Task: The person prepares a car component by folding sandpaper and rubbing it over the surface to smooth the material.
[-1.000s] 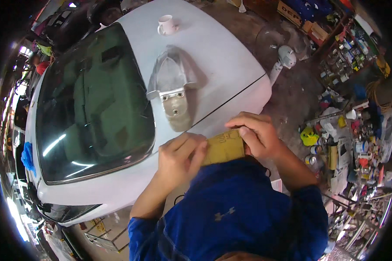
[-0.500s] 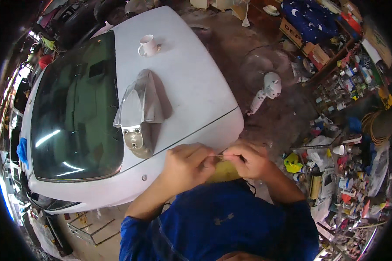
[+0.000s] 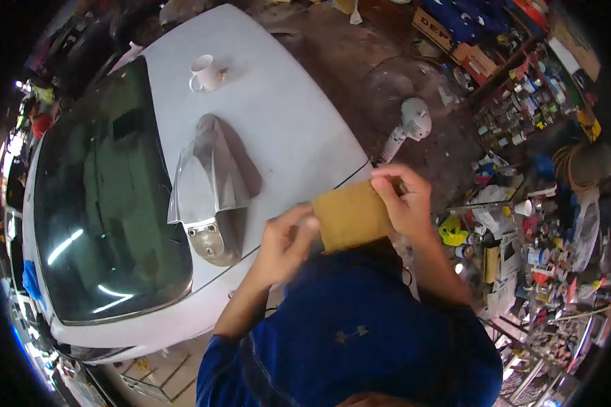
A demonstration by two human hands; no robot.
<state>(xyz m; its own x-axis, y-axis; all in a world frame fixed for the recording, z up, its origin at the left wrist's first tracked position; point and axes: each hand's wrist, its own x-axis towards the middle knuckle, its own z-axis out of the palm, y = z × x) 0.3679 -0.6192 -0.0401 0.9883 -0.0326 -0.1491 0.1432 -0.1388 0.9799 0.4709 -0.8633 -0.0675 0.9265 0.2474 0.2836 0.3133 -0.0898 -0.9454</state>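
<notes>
A yellow-tan rectangular sheet of sandpaper (image 3: pixel 350 216) is stretched flat between my hands, its broad face showing. My right hand (image 3: pixel 406 197) pinches its upper right edge between thumb and fingers. At the opposite edge my left hand (image 3: pixel 288 244) is closed on the sheet, thumb on the near side. The sheet hangs in front of my blue shirt, above the near edge of a white car's boot lid (image 3: pixel 299 136). To its left on the car lies a grey, pointed vehicle body panel (image 3: pixel 214 169) with a tan end bearing several holes.
A white mug (image 3: pixel 205 73) stands farther back on the car, by the rear window (image 3: pixel 105 203). Beyond the car's right side is a pedestal fan (image 3: pixel 414 121). Shelves (image 3: pixel 516 115) crowded with cans and bottles line the right, with a yellow bag (image 3: pixel 453 231) lower down.
The sandpaper, pinched together and seen mostly edge-on earlier, is now spread with its face showing. My right hand has risen and moved right; my hands are farther apart. The view has shifted.
</notes>
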